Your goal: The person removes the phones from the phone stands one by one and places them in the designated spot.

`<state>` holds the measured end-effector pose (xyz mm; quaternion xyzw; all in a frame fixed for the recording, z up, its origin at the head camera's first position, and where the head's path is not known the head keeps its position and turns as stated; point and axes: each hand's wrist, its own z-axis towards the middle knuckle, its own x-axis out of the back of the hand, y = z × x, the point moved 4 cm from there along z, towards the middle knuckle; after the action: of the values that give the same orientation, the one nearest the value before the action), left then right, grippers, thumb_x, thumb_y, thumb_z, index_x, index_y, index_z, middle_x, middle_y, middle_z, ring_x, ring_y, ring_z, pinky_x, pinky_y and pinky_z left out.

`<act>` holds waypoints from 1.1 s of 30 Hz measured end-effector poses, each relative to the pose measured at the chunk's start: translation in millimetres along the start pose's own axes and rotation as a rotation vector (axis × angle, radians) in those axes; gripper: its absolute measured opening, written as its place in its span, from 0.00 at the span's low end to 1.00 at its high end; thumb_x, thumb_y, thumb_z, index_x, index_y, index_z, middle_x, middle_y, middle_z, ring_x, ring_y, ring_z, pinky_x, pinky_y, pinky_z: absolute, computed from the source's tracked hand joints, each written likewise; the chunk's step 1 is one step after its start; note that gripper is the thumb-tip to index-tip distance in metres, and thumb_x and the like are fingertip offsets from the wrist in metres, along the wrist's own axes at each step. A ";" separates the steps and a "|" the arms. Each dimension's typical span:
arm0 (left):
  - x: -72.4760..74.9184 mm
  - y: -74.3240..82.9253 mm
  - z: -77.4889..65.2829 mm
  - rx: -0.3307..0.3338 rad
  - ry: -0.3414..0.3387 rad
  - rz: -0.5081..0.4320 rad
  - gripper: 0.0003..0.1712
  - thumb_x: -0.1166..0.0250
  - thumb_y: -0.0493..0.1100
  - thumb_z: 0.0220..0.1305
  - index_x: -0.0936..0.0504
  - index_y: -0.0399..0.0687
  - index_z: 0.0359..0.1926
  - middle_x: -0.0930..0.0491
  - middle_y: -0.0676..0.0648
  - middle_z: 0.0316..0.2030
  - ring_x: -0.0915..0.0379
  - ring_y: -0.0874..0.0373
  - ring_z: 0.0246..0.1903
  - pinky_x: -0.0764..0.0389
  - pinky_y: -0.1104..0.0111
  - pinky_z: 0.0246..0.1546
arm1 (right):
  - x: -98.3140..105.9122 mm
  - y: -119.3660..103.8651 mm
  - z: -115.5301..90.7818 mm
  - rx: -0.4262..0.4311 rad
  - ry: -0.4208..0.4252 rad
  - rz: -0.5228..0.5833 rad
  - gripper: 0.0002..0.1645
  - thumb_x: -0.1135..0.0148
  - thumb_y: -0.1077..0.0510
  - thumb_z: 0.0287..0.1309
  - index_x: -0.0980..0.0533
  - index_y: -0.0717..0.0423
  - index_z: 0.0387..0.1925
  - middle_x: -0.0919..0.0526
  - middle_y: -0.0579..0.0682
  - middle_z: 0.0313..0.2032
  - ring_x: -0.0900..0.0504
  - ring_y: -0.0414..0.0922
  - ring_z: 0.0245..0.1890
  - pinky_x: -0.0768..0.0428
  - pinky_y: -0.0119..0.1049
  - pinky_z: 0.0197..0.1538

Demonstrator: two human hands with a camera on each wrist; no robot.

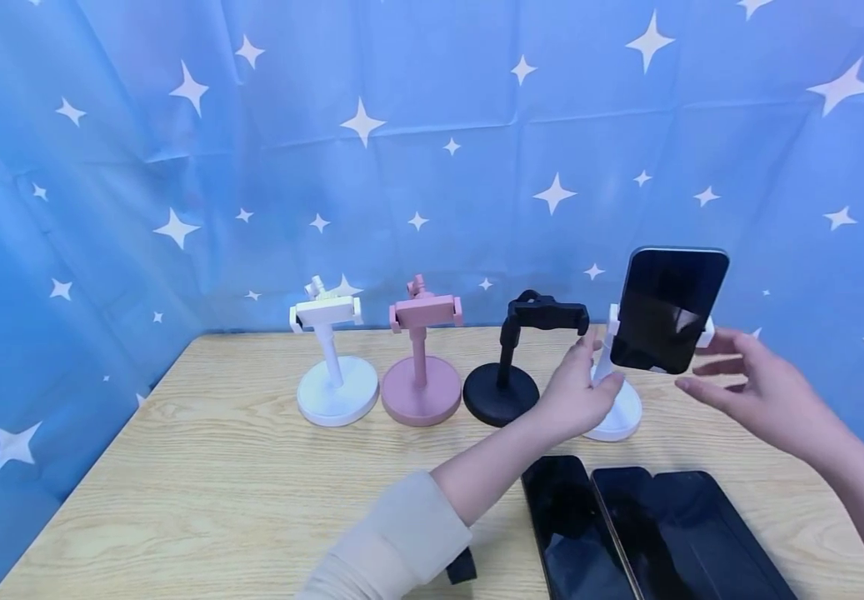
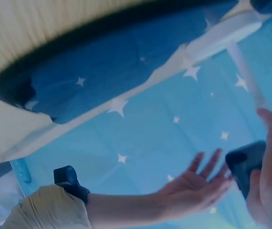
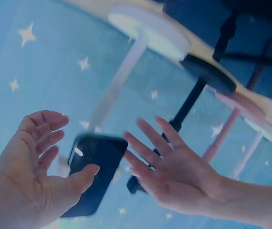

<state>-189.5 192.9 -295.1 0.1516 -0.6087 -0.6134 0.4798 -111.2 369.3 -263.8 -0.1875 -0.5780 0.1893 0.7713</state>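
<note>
A dark smartphone [image 1: 667, 304] stands tilted in the clamp of the rightmost white phone stand [image 1: 617, 419]. My left hand [image 1: 580, 390] is beside that stand, its fingers pointing up and away to the left of the phone. On the phone's other side is my right hand [image 1: 769, 387], fingers loosely bent near the clamp's right end. In the right wrist view, the right hand [image 3: 38, 164] has its thumb overlapping the phone [image 3: 98, 160]. Across from it, the left hand [image 3: 174, 174] shows its palm with fingers spread. Neither hand grips anything.
Further left stand a black phone stand [image 1: 501, 396], a pink one [image 1: 421, 392] and another white one [image 1: 337, 392]. Several dark phones or tablets [image 1: 701, 533] lie at the table's front right. A blue star-patterned curtain [image 1: 432, 167] hangs behind the wooden table [image 1: 252, 483].
</note>
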 end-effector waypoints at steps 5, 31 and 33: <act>-5.0 13.2 9.8 -0.051 0.032 -0.065 0.34 0.53 0.47 0.70 0.57 0.49 0.71 0.42 0.47 0.66 0.44 0.60 0.63 0.38 0.72 0.59 | 8.1 -15.3 8.1 0.035 0.054 0.033 0.44 0.39 0.56 0.56 0.50 0.66 0.66 0.38 0.72 0.56 0.34 0.15 0.37 0.31 0.18 0.29; -13.7 20.6 14.0 -0.096 0.238 -0.143 0.20 0.52 0.32 0.67 0.35 0.49 0.58 0.24 0.50 0.51 0.31 0.73 0.44 0.30 0.83 0.38 | 11.9 -19.8 8.9 0.109 0.236 0.033 0.13 0.46 0.69 0.57 0.30 0.69 0.45 0.20 0.56 0.32 0.30 0.18 0.26 0.34 0.23 0.20; -14.4 19.9 14.3 -0.093 0.238 -0.158 0.20 0.52 0.32 0.67 0.35 0.49 0.58 0.24 0.50 0.52 0.31 0.73 0.46 0.30 0.83 0.39 | 12.2 -19.5 7.9 0.123 0.257 0.026 0.14 0.44 0.69 0.56 0.29 0.69 0.45 0.20 0.40 0.29 0.30 0.20 0.23 0.35 0.24 0.19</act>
<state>-185.3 216.7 -280.1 0.2484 -0.5048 -0.6544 0.5053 -114.2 359.3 -241.8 -0.1699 -0.4592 0.2090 0.8465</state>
